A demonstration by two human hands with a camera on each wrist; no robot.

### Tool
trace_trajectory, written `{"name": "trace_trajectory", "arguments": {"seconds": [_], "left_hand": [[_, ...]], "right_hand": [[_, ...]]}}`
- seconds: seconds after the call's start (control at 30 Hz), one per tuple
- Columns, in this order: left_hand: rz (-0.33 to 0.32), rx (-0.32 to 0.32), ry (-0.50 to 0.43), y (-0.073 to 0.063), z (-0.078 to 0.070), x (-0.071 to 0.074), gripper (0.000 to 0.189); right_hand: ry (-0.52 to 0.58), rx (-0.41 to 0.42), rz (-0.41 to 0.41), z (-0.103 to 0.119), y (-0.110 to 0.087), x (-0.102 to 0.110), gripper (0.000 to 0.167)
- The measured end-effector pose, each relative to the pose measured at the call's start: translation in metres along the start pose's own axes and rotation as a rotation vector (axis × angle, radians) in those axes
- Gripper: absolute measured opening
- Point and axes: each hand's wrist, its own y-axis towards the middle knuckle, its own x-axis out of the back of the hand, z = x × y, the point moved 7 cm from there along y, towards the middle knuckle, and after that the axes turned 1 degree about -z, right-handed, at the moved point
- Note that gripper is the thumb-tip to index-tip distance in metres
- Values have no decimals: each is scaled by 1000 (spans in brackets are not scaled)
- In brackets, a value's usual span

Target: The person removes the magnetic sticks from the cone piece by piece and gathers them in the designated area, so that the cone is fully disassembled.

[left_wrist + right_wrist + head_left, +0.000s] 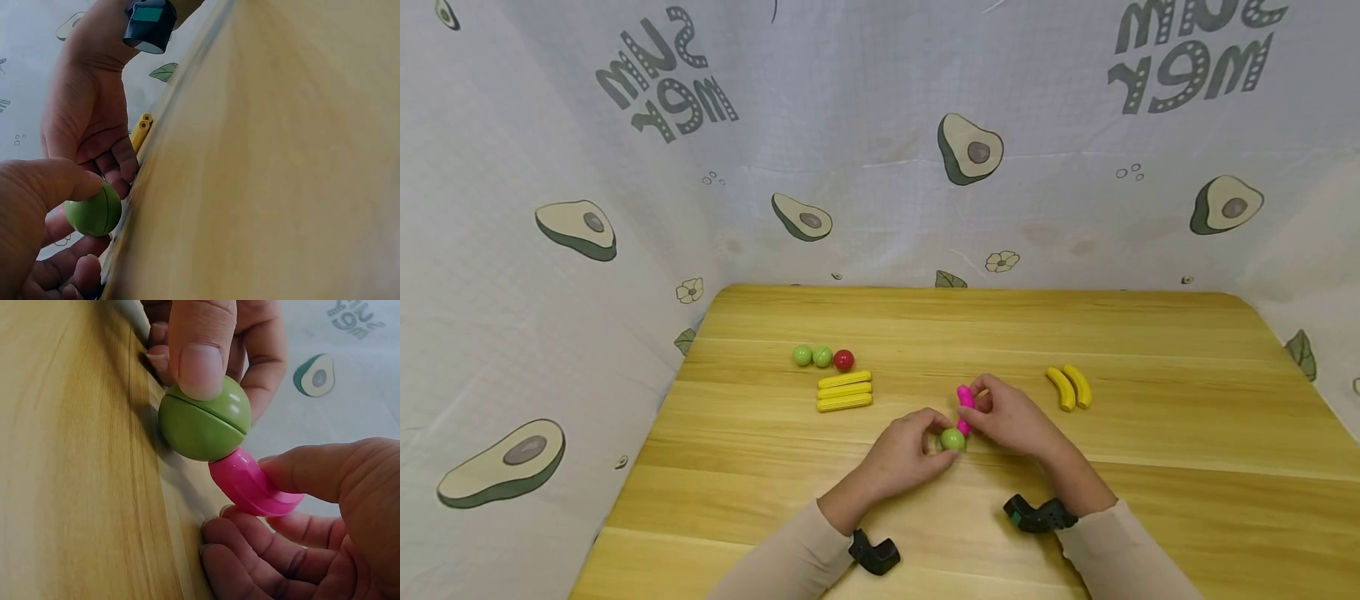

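Note:
My left hand (904, 452) pinches a small glossy green ball (952, 439) between thumb and fingers, low over the wooden table. A seam line runs around the green ball (199, 428), as the right wrist view shows. My right hand (1013, 419) pinches a bright pink, curved, sausage-like piece (965, 396) between thumb and fingers. One end of the pink piece (250, 484) meets the ball's side, and the thumb overlaps its middle. In the left wrist view, the left thumb lies on top of the green ball (94, 214).
Back left on the table (760, 467) are two green balls (812, 356) beside a red ball (844, 360). Three yellow ridged sticks (845, 392) lie stacked side by side in front of them. Two yellow bananas (1071, 388) lie to the right. An avocado-print curtain (880, 150) hangs behind.

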Motion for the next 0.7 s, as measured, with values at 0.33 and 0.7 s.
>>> {"name": "trace_trajectory", "arguments": {"seconds": [0.33, 0.7], "left_hand": [[0, -21, 52, 0, -3, -1, 32], [27, -37, 59, -1, -5, -2, 28]], "right_hand": [[-45, 11, -6, 0, 0, -3, 29], [-98, -23, -142, -10, -7, 37, 38]]}}
